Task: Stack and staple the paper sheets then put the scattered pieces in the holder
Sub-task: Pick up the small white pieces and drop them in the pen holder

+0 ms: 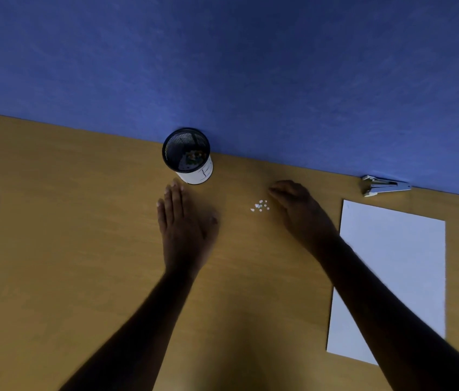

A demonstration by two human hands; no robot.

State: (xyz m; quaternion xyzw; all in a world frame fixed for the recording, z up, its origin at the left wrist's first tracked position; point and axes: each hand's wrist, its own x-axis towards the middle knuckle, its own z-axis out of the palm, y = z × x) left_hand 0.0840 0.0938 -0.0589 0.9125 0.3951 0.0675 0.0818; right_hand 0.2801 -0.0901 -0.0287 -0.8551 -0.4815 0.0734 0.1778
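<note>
A black mesh holder [187, 153] with a white label stands at the back of the wooden desk [53, 221], with small items inside. Just in front of it my left hand [186, 224] lies flat, palm down, fingers together and empty. A small cluster of white paper pieces [260, 206] lies on the desk between my hands. To their right, my right hand [298, 210] rests on the desk with fingers curled down, fingertips close to the pieces. The stacked white paper sheets [397, 263] lie at the right, partly under my right forearm.
A metal stapler [386, 186] lies at the back right against the blue wall [251, 66], just beyond the sheets. The wall runs along the desk's far edge.
</note>
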